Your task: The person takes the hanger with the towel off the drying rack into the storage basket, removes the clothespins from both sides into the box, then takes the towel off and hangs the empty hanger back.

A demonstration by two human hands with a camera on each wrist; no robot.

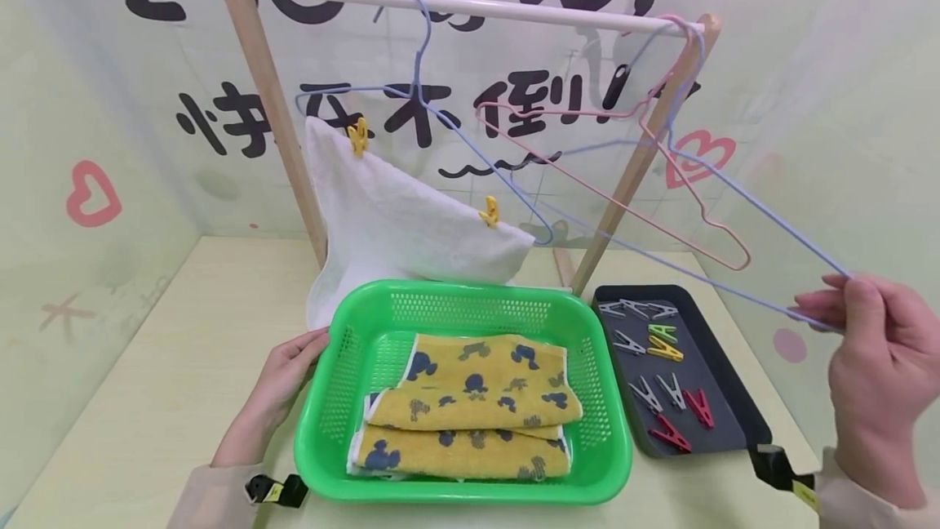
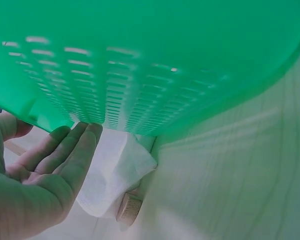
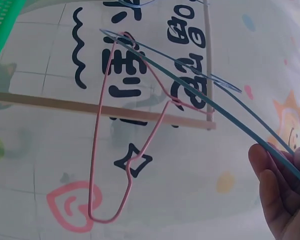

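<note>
At the right hand [image 1: 877,345], an empty blue hanger [image 1: 778,221] is pinched by one end, long bar [image 1: 683,268] toward ten o'clock.

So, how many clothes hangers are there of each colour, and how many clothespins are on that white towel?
Blue clothes hangers: 2, one in the right hand, one carrying the white towel
Pink clothes hanger: 1
Yellow clothespins on the towel: 2
Total: 5
</note>
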